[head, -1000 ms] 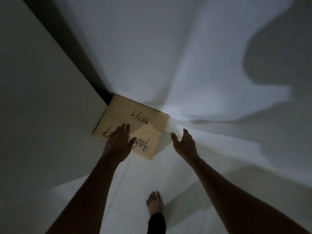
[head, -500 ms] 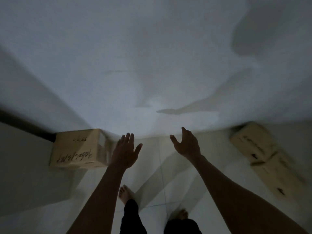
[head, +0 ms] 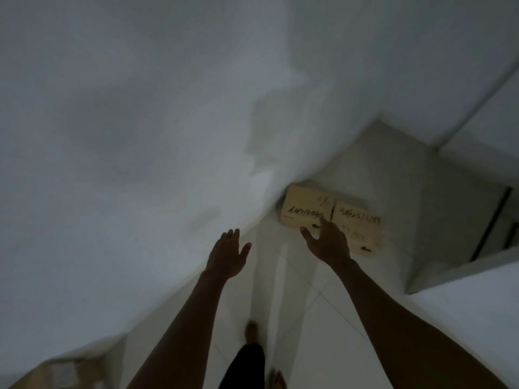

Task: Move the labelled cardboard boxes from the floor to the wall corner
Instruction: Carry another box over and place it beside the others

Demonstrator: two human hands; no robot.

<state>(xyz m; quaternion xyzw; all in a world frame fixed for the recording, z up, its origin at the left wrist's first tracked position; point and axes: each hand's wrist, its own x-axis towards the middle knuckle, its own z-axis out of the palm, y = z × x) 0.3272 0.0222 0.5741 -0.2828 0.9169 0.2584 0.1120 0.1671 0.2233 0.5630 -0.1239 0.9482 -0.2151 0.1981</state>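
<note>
Ahead, flat rectangular cardboard boxes (head: 331,217).

Two labelled cardboard boxes (head: 331,217) are lying side by side on the floor (head: 323,332), touching each other, the left one sitting against the foot of the wall (head: 140,136). Both hands are hanging empty above the floor: left hand (head: 228,255) beside the wall, right hand (head: 328,242) overlapping the boxes' near edge. Another box (head: 56,373) is sitting at the bottom-left corner, by the wall. Bare feet (head: 251,331) are standing below the hands.
</note>
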